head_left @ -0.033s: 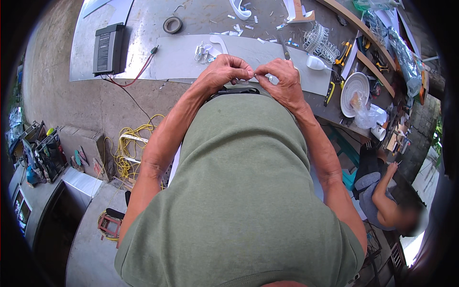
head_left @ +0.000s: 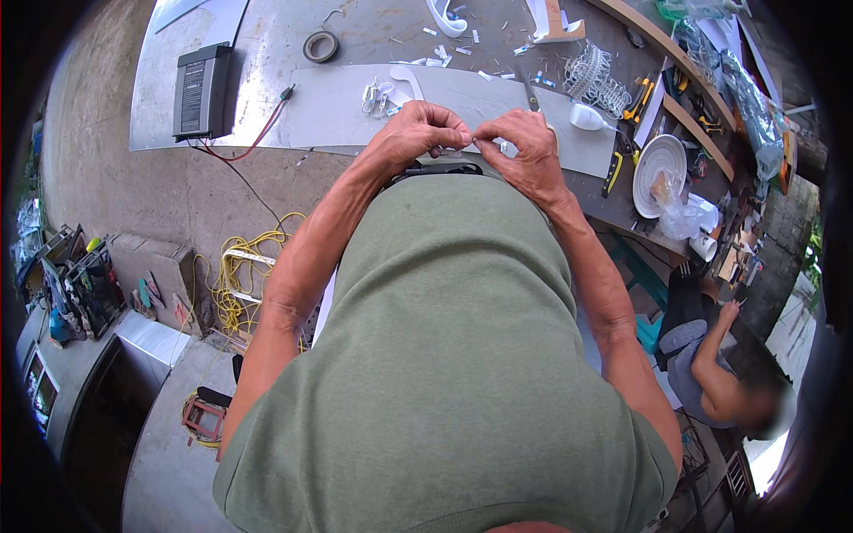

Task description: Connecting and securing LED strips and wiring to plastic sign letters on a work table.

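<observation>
My left hand [head_left: 425, 133] and my right hand [head_left: 526, 153] meet at the table's near edge, in front of my body. Thumb and forefinger of each are pinched together, tips almost touching. Whatever they hold is too small to make out; a bit of clear or whitish material shows by the fingers. Beyond my left hand, a bundle of small white pieces with thin wire [head_left: 378, 96] lies on a pale flat sheet [head_left: 324, 111], beside a white curved strip [head_left: 407, 80]. A white bulb-shaped piece [head_left: 586, 116] lies right of my right hand.
A black box [head_left: 201, 92] with red and black leads stands at left, near a tape roll [head_left: 321, 46]. Rightward lie coiled white wire [head_left: 595, 78], a yellow-black cutter [head_left: 612, 173] and a round white disc [head_left: 659, 169]. Another person [head_left: 711, 364] sits at far right.
</observation>
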The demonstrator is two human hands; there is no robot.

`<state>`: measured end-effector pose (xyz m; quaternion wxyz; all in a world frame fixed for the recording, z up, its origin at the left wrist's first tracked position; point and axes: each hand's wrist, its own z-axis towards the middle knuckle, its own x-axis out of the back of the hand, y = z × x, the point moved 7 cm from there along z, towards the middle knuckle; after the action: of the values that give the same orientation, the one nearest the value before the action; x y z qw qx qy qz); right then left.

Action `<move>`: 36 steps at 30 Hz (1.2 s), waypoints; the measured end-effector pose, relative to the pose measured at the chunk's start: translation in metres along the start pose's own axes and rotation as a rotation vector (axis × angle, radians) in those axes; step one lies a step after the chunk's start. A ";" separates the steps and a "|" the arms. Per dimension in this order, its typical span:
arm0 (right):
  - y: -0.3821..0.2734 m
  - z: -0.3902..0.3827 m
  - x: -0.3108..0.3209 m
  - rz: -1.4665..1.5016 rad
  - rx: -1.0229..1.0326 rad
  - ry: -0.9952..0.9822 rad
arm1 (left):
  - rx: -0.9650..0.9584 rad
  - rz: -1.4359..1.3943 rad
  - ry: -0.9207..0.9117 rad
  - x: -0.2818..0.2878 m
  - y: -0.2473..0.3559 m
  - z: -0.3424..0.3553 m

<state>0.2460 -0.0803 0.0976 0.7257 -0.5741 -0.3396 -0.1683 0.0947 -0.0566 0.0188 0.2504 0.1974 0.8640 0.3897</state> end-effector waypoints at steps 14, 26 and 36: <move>-0.007 -0.005 -0.002 -0.210 0.174 0.013 | -0.010 0.024 0.023 -0.001 0.003 -0.001; -0.013 -0.001 0.000 -0.152 0.289 0.019 | 0.046 -0.074 -0.005 -0.001 -0.004 0.001; -0.015 -0.004 -0.004 -0.239 0.363 0.035 | 0.049 -0.052 -0.002 -0.001 -0.004 0.001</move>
<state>0.2349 -0.0890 0.1057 0.7978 -0.3866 -0.4176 -0.1991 0.0957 -0.0590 0.0149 0.2562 0.1814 0.8778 0.3618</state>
